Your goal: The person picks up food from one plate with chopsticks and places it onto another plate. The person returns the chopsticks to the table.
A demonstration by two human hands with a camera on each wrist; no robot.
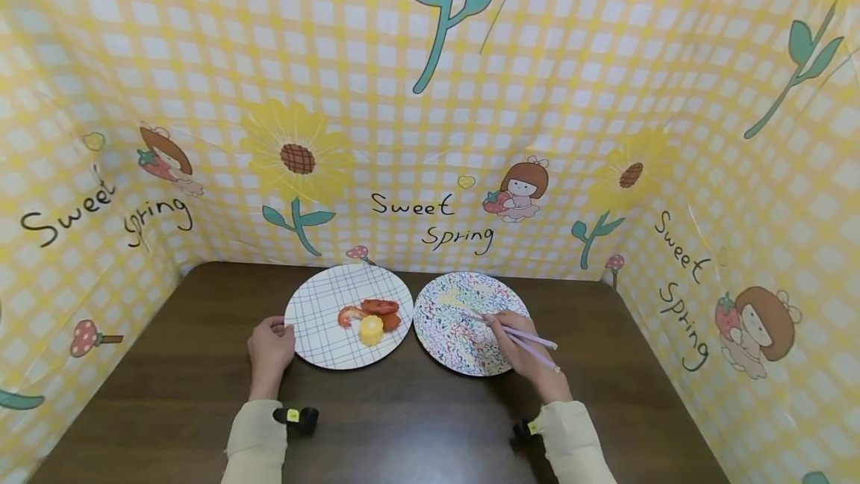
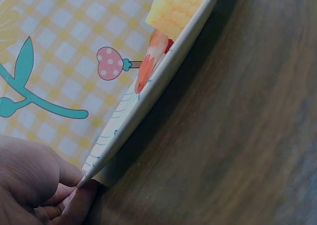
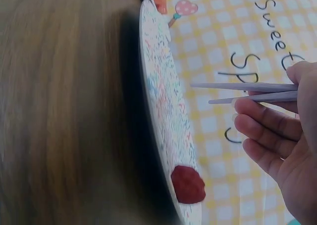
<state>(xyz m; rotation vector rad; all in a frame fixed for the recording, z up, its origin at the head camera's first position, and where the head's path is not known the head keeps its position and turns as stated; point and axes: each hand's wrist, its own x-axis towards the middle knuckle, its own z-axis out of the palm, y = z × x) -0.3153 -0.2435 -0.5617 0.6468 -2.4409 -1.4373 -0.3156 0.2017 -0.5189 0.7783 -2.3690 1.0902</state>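
My left hand (image 1: 272, 349) pinches the left rim of a white plate with blue grid lines (image 1: 316, 320). On that plate lie a piece of corn (image 1: 371, 330), a shrimp (image 1: 349, 317) and reddish pieces (image 1: 380, 307) of a kind I cannot tell. My right hand (image 1: 516, 346) holds a pair of light purple chopsticks (image 3: 247, 86) above a speckled multicoloured plate (image 1: 450, 342). Their tips stand slightly apart with nothing between them. A dark red round piece (image 3: 188, 184) shows on the speckled plate in the right wrist view; in the head view my hand seems to cover it.
Both plates stand side by side on a dark brown wooden table (image 1: 403, 424). Yellow checked cloth (image 1: 416, 140) with flower prints hangs behind the table and along both sides. Each wrist wears a black camera strap (image 1: 298, 418).
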